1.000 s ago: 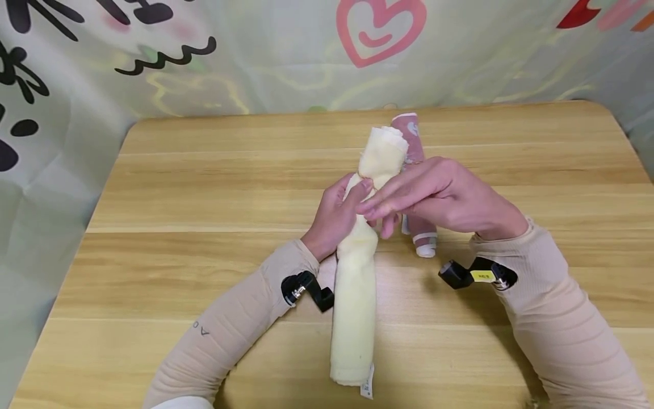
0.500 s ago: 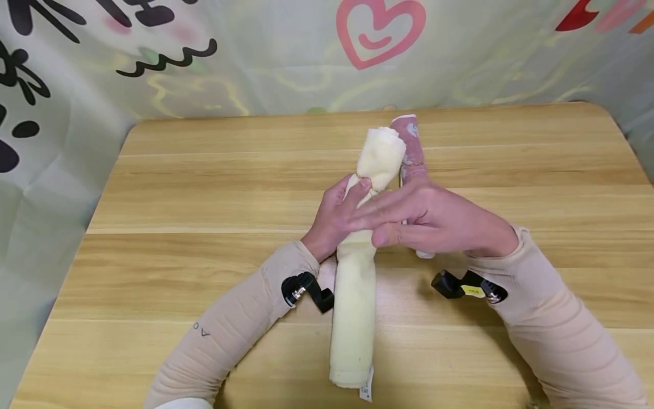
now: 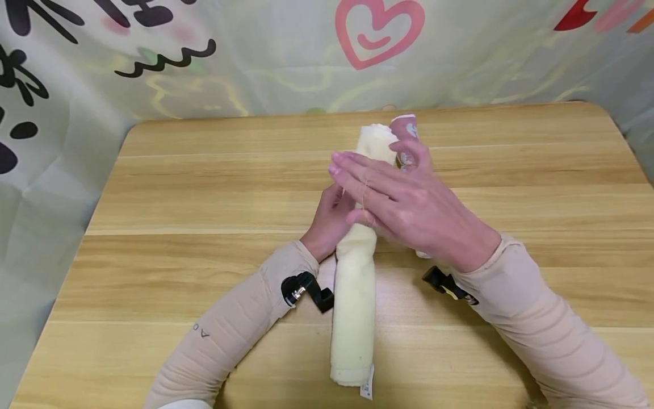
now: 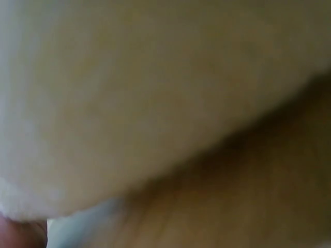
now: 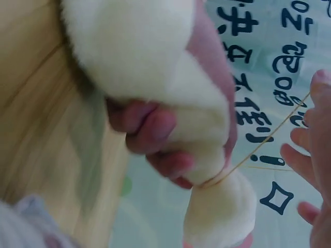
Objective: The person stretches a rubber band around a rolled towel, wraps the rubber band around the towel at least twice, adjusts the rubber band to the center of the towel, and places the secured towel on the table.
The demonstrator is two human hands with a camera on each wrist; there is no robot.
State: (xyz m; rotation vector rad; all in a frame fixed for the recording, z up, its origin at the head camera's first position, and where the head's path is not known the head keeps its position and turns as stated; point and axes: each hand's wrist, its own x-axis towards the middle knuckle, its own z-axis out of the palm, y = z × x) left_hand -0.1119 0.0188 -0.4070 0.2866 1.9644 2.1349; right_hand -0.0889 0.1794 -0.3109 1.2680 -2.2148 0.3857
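Note:
A cream rolled cloth (image 3: 353, 318) lies lengthwise before the person, narrowed near its upper part. The left hand (image 3: 327, 224) grips that narrow part; its curled fingers (image 5: 159, 124) show in the right wrist view. Above the roll, the right hand (image 3: 416, 207) has its fingers extended across it, hiding the narrow part in the head view. A thin elastic band (image 5: 264, 140) runs from the neck of the roll to the right hand (image 5: 320, 144) and lies over its fingers. In the left wrist view a blurred pale surface (image 4: 139, 103) fills most of the picture.
A pink patterned roll (image 3: 405, 128) lies behind the cream one, partly covered by the right hand. Both rest on a wooden table (image 3: 194, 187). A printed cloth backdrop (image 3: 286, 57) hangs behind the table's far edge.
The right hand has turned its back upward, with its fingers extended and swung up and left across the roll. The upper end of the roll has shifted slightly left; the left hand keeps its place.

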